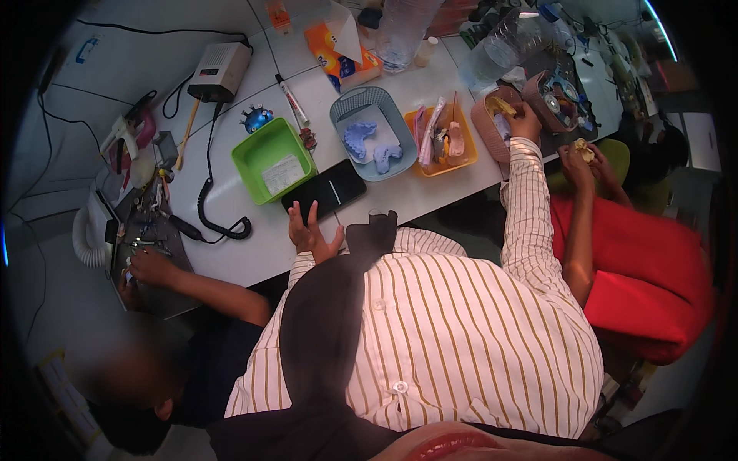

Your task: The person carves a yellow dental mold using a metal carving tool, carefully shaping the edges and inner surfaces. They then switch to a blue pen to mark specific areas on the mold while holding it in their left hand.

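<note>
My left hand (311, 230) rests at the table's near edge, fingers spread, holding nothing, by a black phone (327, 190). Reaching out to the right, my right hand (525, 123) has its fingers closed on a yellowish dental cast (501, 106) at a pink basket (489, 137); its fingertips are partly hidden. A blue-grey basket (338, 115) between my hands holds a paper and two lilac dental impressions (359, 140). Beside it, an orange basket (467, 160) contains a pink piece and slim packets. Left of the phone stands a green basket (244, 152) with a paper slip inside.
A control box (221, 71) with a coiled cord (204, 203) stands at the far left. A tissue pack (342, 61) and plastic bottles (492, 61) line the back. Co-workers sit on both sides; the right one's hands (582, 159) hold a yellowish cast.
</note>
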Available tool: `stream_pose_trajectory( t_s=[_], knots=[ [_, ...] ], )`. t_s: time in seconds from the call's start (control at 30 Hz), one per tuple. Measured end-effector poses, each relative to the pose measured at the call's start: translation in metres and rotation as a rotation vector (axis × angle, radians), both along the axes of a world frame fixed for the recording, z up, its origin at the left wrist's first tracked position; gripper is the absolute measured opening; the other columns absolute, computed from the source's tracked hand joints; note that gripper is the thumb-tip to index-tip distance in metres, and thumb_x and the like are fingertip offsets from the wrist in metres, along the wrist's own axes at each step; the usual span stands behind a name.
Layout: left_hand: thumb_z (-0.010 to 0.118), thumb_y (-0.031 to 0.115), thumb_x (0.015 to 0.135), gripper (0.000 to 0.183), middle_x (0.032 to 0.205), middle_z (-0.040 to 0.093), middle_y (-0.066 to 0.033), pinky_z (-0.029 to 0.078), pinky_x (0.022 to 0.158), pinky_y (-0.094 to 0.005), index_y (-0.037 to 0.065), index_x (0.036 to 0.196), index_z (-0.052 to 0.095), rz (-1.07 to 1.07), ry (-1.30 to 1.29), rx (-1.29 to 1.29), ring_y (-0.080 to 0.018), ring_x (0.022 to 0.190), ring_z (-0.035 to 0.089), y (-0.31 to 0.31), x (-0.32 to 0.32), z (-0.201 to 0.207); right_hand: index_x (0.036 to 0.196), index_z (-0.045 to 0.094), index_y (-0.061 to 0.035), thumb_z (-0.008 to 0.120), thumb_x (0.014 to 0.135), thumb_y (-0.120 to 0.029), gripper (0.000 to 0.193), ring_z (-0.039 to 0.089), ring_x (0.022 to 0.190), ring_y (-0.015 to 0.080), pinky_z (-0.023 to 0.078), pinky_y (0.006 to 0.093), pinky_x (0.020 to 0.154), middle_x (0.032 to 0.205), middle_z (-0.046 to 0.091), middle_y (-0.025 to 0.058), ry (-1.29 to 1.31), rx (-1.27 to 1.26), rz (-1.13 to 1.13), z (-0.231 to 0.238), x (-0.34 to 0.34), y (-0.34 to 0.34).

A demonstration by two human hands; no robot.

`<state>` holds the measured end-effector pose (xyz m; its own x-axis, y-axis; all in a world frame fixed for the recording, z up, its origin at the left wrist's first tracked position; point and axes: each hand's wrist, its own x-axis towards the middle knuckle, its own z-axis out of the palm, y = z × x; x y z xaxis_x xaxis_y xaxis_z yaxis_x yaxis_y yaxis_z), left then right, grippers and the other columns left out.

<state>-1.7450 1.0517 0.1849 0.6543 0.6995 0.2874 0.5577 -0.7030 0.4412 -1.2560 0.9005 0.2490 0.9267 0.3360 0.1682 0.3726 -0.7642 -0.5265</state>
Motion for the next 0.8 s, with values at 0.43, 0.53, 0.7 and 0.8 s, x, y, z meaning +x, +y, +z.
stream_pose_trajectory(
  t_s=[0.43, 0.53, 0.7, 0.8],
  knots=[
    [0.069, 0.036, 0.072, 0.078, 0.143, 0.016, -0.0221, 0.021, 0.105, -0.0515, 0.01, 0.136, 0.034, 0.074, 0.092, 0.019, -0.043, 0.133, 0.016, -0.002, 0.006, 0.006, 0.102, 0.059, 0.0014, 0.07, 0.075, 0.005, 0.03, 0.06, 0.099, 0.0202, 0.05, 0.0296, 0.087, 0.104, 0.061, 0.012, 0.287, 0.928, 0.003, 0.011, 0.01, -0.017],
    [0.069, 0.036, 0.072, 0.078, 0.143, 0.016, -0.0227, 0.021, 0.105, -0.0518, 0.009, 0.136, 0.033, 0.088, 0.097, 0.016, -0.0437, 0.132, 0.016, -0.003, 0.007, 0.008, 0.107, 0.054, -0.0005, 0.065, 0.08, 0.005, 0.03, 0.058, 0.103, 0.022, 0.047, 0.03, 0.092, 0.11, 0.059, 0.0129, 0.486, 1.308, 0.094, 0.007, 0.026, -0.031],
    [0.069, 0.034, 0.073, 0.077, 0.143, 0.015, -0.0223, 0.02, 0.105, -0.0519, 0.008, 0.136, 0.033, 0.114, 0.105, 0.003, -0.0439, 0.133, 0.016, -0.006, 0.007, 0.015, 0.112, 0.05, -0.0014, 0.063, 0.083, 0.001, 0.033, 0.058, 0.105, 0.0237, 0.048, 0.0317, 0.094, 0.116, 0.056, 0.0129, 0.668, 1.487, 0.097, 0.012, 0.027, -0.031],
    [0.069, 0.033, 0.073, 0.077, 0.144, 0.015, -0.0217, 0.02, 0.106, -0.0515, 0.008, 0.136, 0.033, 0.118, 0.094, -0.021, -0.0437, 0.133, 0.015, -0.007, 0.009, 0.017, 0.112, 0.049, -0.0017, 0.063, 0.083, 0.0, 0.033, 0.059, 0.104, 0.0244, 0.048, 0.0315, 0.094, 0.116, 0.056, 0.0123, 0.702, 1.474, 0.108, 0.015, 0.023, -0.032]
  ],
)
